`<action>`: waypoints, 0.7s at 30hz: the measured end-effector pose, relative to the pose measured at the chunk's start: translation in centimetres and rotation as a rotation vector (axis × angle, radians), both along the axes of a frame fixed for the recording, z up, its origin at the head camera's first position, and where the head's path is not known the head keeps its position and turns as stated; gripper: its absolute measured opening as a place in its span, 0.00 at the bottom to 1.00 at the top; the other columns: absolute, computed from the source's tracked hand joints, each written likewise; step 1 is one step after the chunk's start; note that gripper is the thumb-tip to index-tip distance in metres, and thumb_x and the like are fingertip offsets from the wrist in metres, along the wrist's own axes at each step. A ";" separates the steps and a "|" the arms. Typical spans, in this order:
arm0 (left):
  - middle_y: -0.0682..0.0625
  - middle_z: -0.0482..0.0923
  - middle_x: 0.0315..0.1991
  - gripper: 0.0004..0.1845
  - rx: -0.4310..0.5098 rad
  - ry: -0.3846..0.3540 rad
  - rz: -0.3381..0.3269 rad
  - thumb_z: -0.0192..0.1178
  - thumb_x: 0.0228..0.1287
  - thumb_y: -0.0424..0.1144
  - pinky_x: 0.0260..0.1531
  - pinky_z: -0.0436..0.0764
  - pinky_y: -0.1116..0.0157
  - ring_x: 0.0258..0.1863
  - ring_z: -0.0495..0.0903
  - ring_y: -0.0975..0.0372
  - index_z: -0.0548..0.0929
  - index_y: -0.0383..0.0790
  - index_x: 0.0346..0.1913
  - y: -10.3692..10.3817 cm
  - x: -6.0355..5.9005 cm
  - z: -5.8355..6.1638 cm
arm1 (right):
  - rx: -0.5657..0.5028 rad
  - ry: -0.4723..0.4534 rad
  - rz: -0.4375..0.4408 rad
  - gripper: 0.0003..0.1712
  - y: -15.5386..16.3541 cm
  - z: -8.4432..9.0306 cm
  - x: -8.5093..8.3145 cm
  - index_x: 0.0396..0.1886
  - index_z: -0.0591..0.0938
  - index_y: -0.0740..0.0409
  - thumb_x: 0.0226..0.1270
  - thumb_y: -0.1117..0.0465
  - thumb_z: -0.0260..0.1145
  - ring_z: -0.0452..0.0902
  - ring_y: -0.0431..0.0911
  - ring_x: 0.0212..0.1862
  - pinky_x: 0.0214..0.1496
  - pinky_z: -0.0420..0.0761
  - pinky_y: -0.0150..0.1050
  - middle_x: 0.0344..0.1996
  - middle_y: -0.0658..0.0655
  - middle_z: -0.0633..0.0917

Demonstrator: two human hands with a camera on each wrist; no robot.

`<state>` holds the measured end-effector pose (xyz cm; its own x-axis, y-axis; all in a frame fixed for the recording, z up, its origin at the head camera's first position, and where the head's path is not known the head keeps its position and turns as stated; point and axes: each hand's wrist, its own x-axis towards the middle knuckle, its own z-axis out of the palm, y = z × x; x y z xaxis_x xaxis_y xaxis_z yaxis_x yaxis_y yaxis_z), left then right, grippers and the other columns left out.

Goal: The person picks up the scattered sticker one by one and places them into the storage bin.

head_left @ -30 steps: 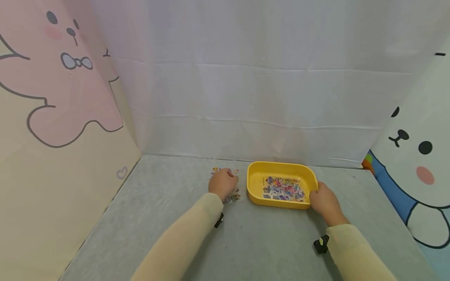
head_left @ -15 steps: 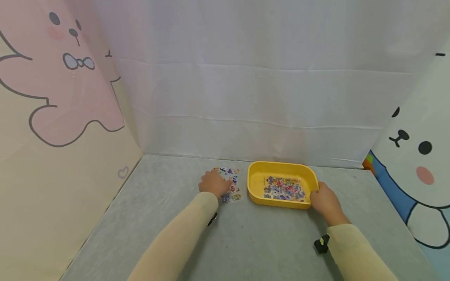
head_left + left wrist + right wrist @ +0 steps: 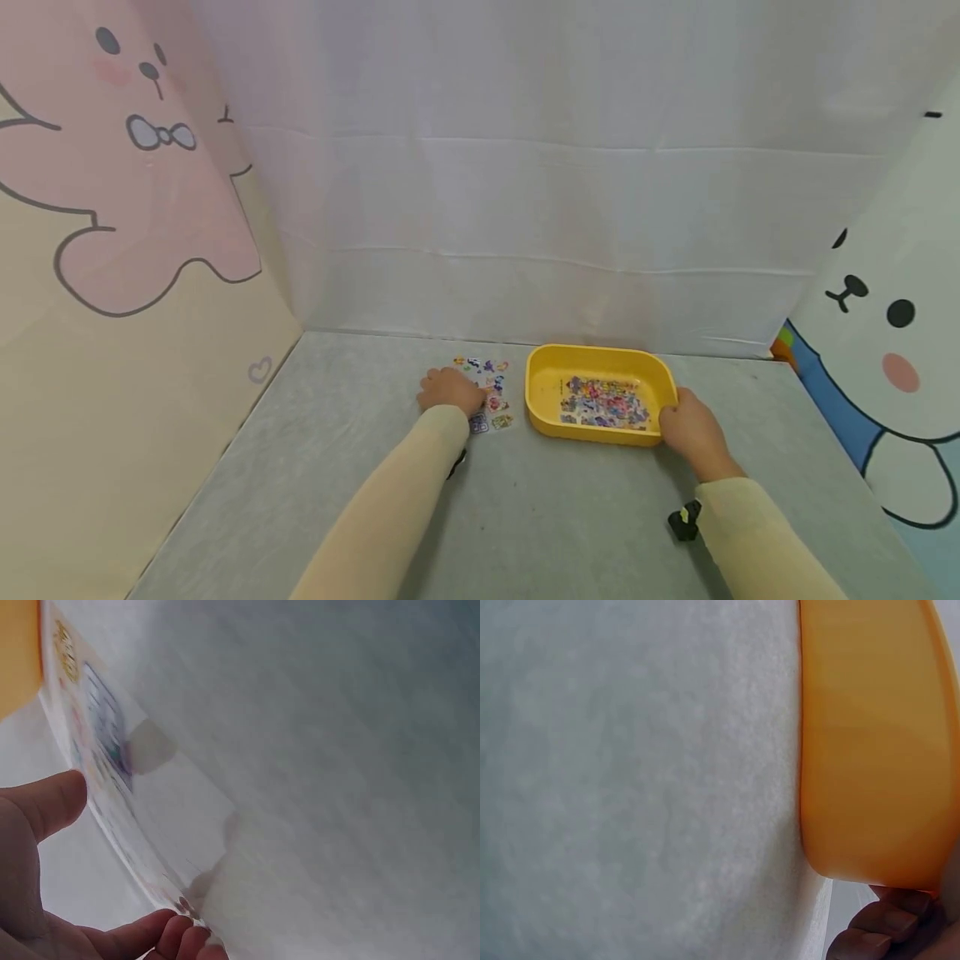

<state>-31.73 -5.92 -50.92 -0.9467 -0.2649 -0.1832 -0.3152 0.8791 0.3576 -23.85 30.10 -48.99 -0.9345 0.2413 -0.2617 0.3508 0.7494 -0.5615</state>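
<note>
My left hand [image 3: 452, 391] rests at the left edge of a sheet of colourful cartoon stickers [image 3: 498, 406] on the table. In the left wrist view the thumb [image 3: 64, 796] and the bent fingers [image 3: 176, 934] touch the sheet well apart from each other. The hand covers part of the sheet. To the right, a yellow tray [image 3: 581, 432] stands on the table with a densely printed sticker sheet [image 3: 606, 404] inside it. My right hand [image 3: 692, 431] grips the tray's right end wall. Its curled fingers [image 3: 889, 921] show outside the tray in the right wrist view.
A grey cloth-like surface covers the table [image 3: 592, 517]. Behind it hangs a white curtain [image 3: 525, 208]. Panels with a pink cartoon animal [image 3: 168, 221] and a white cartoon bear [image 3: 877, 367] flank the left and right sides.
My left hand has moved left from the middle of the loose sticker sheet to its left edge, and its fingers have loosened from a fist. The right hand and tray have stayed put.
</note>
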 end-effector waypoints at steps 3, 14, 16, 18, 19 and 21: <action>0.37 0.72 0.45 0.33 -0.045 0.003 -0.012 0.69 0.57 0.54 0.48 0.76 0.46 0.48 0.71 0.46 0.80 0.28 0.54 -0.4 -0.2 -0.5 | -0.002 0.004 0.001 0.32 0.0 -0.1 0.0 0.72 0.58 0.80 0.75 0.63 0.42 0.71 0.60 0.48 0.51 0.73 0.56 0.53 0.73 0.75; 0.36 0.75 0.43 0.28 0.039 0.005 0.081 0.75 0.55 0.46 0.50 0.78 0.45 0.48 0.75 0.44 0.82 0.27 0.51 -1.2 -0.1 0.4 | -0.008 -0.009 -0.011 0.32 -0.2 0.0 0.0 0.73 0.57 0.80 0.75 0.63 0.42 0.71 0.60 0.47 0.51 0.74 0.57 0.53 0.73 0.75; 0.36 0.76 0.43 0.27 0.054 0.006 0.092 0.75 0.56 0.45 0.52 0.78 0.44 0.48 0.76 0.44 0.83 0.28 0.51 -1.4 0.0 0.7 | -0.009 -0.008 -0.011 0.32 -0.2 0.0 0.0 0.73 0.57 0.80 0.76 0.63 0.42 0.71 0.60 0.48 0.51 0.74 0.57 0.54 0.73 0.75; 0.36 0.78 0.43 0.26 0.058 0.012 0.089 0.76 0.56 0.45 0.52 0.78 0.44 0.48 0.78 0.43 0.83 0.28 0.49 -1.5 0.0 0.7 | -0.009 -0.008 -0.011 0.32 -0.1 0.0 -0.1 0.73 0.57 0.80 0.76 0.63 0.42 0.71 0.60 0.48 0.51 0.74 0.57 0.54 0.73 0.75; 0.36 0.79 0.42 0.25 0.061 0.015 0.087 0.76 0.57 0.45 0.51 0.79 0.44 0.47 0.78 0.43 0.84 0.28 0.48 -1.7 -0.1 0.7 | -0.009 -0.008 -0.010 0.32 -0.1 0.0 -0.1 0.73 0.57 0.80 0.76 0.63 0.42 0.71 0.60 0.48 0.51 0.74 0.57 0.54 0.73 0.75; 0.37 0.80 0.40 0.19 0.067 0.026 0.081 0.73 0.59 0.42 0.49 0.80 0.43 0.45 0.80 0.43 0.85 0.29 0.45 -2.0 -0.3 0.3 | -0.008 -0.008 -0.008 0.32 -0.1 -0.1 -0.1 0.73 0.57 0.80 0.76 0.63 0.42 0.71 0.60 0.48 0.52 0.74 0.57 0.54 0.73 0.75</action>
<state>-32.03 -7.92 -50.58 -0.9272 -0.3290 -0.1791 -0.3745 0.8247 0.4238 -23.98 30.03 -49.06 -0.9306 0.2463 -0.2707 0.3607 0.7423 -0.5648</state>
